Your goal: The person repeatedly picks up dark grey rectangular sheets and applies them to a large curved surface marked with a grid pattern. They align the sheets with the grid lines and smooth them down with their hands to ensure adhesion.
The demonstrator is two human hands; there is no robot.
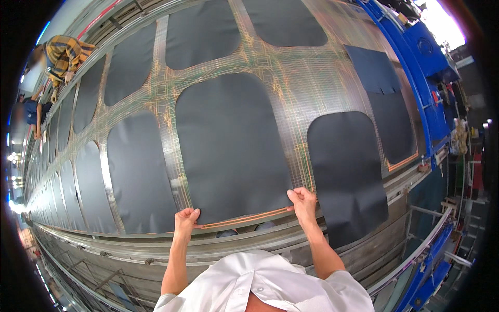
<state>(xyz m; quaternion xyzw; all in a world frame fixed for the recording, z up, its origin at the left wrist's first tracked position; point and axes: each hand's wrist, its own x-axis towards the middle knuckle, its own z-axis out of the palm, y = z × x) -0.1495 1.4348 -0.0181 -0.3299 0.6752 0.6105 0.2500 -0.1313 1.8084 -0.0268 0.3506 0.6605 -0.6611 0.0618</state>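
A large black sheet with rounded far corners lies flat on the long table in front of me. At its near left corner my left hand is closed, thumb against the fingers, on the sheet's edge. My right hand pinches the near right corner the same way. Between them, orange lines run along the table's near edge, just outside the sheet. A smaller black sheet lies to the right of my right hand, its near end hanging over the table edge.
Several more black sheets lie in rows on the line-marked table surface. A dark sheet lies at the far right, beside a blue machine frame. Two people work at the far left, one in a yellow checked shirt.
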